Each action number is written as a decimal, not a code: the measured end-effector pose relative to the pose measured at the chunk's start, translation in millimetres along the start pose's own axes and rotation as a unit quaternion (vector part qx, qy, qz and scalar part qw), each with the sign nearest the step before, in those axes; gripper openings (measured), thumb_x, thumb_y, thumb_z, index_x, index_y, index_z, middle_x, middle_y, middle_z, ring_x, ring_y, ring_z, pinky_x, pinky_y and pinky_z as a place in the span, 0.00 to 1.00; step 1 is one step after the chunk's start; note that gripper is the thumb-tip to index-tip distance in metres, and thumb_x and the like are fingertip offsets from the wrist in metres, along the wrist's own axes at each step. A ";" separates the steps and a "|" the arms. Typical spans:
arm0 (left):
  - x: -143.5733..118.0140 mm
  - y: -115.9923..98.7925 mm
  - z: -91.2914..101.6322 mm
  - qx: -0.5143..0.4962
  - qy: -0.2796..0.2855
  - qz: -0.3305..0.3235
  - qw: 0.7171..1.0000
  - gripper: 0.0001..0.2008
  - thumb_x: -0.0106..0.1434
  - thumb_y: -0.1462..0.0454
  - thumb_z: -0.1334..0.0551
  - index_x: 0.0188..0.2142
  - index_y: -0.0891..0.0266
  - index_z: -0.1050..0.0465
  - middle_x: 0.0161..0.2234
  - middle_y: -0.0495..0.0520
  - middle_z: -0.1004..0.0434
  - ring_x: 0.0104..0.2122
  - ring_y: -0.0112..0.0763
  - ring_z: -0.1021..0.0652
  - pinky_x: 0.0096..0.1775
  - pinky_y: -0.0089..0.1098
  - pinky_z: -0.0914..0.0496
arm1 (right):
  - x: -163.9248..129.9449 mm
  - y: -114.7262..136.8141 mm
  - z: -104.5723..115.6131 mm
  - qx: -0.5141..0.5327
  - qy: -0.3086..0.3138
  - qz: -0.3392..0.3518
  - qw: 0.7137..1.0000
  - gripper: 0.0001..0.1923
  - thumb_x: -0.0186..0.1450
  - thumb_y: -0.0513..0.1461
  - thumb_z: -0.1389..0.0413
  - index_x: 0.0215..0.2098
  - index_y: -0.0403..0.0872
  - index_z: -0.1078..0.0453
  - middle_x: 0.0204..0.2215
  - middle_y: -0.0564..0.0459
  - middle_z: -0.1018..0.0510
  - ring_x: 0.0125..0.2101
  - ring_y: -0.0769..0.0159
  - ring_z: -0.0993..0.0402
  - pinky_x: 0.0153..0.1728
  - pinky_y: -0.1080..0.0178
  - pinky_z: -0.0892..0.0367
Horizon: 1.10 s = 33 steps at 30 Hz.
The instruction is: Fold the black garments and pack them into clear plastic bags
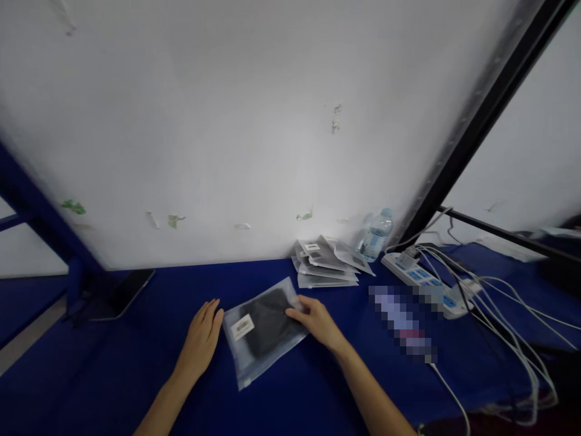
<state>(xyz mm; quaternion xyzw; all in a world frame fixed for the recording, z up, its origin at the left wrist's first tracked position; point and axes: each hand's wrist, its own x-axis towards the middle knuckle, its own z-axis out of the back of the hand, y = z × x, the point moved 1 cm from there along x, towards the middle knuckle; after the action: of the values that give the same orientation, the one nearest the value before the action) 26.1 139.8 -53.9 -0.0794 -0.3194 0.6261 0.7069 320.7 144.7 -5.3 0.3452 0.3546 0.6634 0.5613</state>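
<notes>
A frosted zip bag with a dark, flat item inside and a white barcode label lies tilted in front of me, over the blue table. My right hand pinches its right edge, thumb on top and fingers underneath. Just off the bag's left edge, my left hand rests with fingers stretched out and holds nothing. What the dark item inside is, I cannot make out. Farther back, against the wall, sits a pile of similar zip bags with labels.
A clear water bottle stands beside the pile. To the right are a white power strip and a tangle of white cables. A phone lies at the left on the blue table. A white wall rises behind.
</notes>
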 end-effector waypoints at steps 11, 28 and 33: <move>-4.5 -4.8 1.6 0.055 0.049 0.026 0.997 0.27 0.69 0.52 0.54 0.58 0.67 0.35 0.61 0.62 0.36 0.63 0.45 0.42 0.61 0.47 0.44 | 57.2 -30.8 172.5 0.144 -0.233 0.026 0.961 0.22 0.55 0.54 0.42 0.41 0.50 0.27 0.31 0.54 0.19 0.35 0.60 0.22 0.38 0.60 0.29; -6.8 -3.5 2.6 0.056 0.067 0.034 0.996 0.26 0.69 0.53 0.52 0.59 0.65 0.36 0.62 0.60 0.39 0.64 0.45 0.44 0.61 0.48 0.44 | 93.0 -33.1 93.2 -0.416 -0.197 0.185 0.868 0.26 0.67 0.54 0.54 0.59 0.55 0.37 0.60 0.51 0.34 0.63 0.50 0.48 0.59 0.40 0.53; -5.9 -3.0 1.8 0.051 0.066 0.036 0.996 0.26 0.68 0.53 0.51 0.59 0.64 0.36 0.62 0.60 0.38 0.64 0.46 0.43 0.61 0.48 0.44 | 95.0 -47.1 90.6 -0.404 -0.222 0.064 0.885 0.27 0.68 0.55 0.58 0.63 0.59 0.44 0.62 0.52 0.37 0.63 0.49 0.49 0.57 0.37 0.51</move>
<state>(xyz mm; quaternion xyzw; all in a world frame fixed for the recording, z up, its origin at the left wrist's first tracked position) 27.6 133.2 -53.0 -0.0963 -0.2366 0.6602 0.7063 409.3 251.8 6.3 0.2489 -0.1012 0.6897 0.6724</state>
